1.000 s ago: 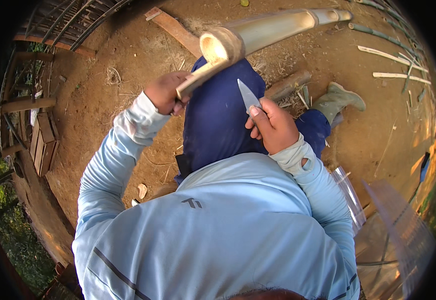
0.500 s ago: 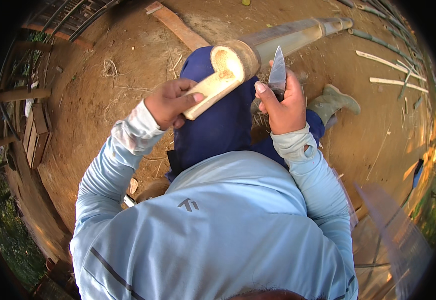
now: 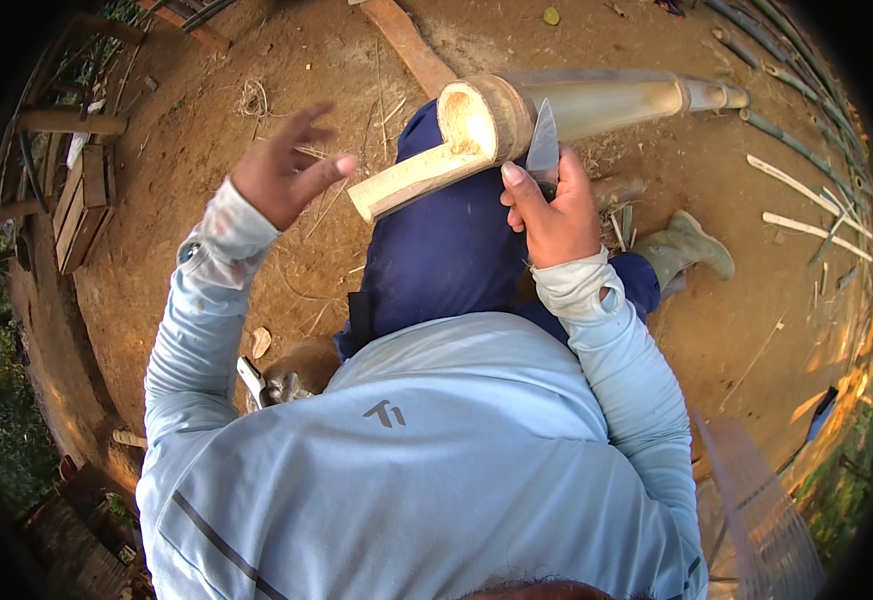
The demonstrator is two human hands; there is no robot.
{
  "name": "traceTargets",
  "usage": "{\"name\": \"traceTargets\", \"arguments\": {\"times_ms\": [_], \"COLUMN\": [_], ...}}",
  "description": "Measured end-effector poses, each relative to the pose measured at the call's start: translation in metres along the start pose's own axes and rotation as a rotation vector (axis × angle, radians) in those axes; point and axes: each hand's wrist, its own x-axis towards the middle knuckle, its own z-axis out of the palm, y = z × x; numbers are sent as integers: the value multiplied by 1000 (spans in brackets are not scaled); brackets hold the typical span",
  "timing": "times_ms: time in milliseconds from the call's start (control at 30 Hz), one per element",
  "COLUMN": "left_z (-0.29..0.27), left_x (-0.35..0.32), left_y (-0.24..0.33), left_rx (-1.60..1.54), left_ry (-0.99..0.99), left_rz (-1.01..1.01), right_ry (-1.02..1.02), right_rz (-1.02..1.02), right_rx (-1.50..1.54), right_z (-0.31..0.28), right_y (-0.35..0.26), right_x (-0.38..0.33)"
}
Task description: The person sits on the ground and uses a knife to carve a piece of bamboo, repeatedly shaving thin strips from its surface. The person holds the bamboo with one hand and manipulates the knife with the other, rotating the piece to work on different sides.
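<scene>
A thick bamboo pole (image 3: 597, 105) lies across my lap, its cut end toward me with a long tongue of split wall (image 3: 412, 182) sticking out to the left. My right hand (image 3: 555, 215) grips a knife (image 3: 543, 145), blade up, set against the pole just behind the cut end. My left hand (image 3: 282, 178) hovers with fingers spread, a little left of the tongue and not touching it. I wear a light blue long-sleeved shirt and dark blue trousers.
Bare brown earth all round. Thin bamboo strips (image 3: 807, 190) lie at the right, a wooden plank (image 3: 407, 45) at the top, wooden crates (image 3: 82, 200) at the left. A green rubber boot (image 3: 692, 250) is on my right foot. Transparent sheeting (image 3: 757, 510) sits lower right.
My left hand has let go of the bamboo tongue and moved left with fingers spread. My right hand brought the knife up from beside my knee to the pole.
</scene>
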Motion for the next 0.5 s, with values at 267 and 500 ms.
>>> {"name": "traceTargets", "arguments": {"times_ms": [267, 500], "left_z": [-2, 42], "left_x": [-9, -3], "left_y": [61, 79], "left_rx": [262, 417], "left_ry": [47, -20], "left_rz": [705, 726], "right_ry": [-5, -11], "right_rz": [4, -59], "right_rx": [31, -2], "right_z": [0, 0], "right_y": [0, 5], "right_x": [-5, -5]}}
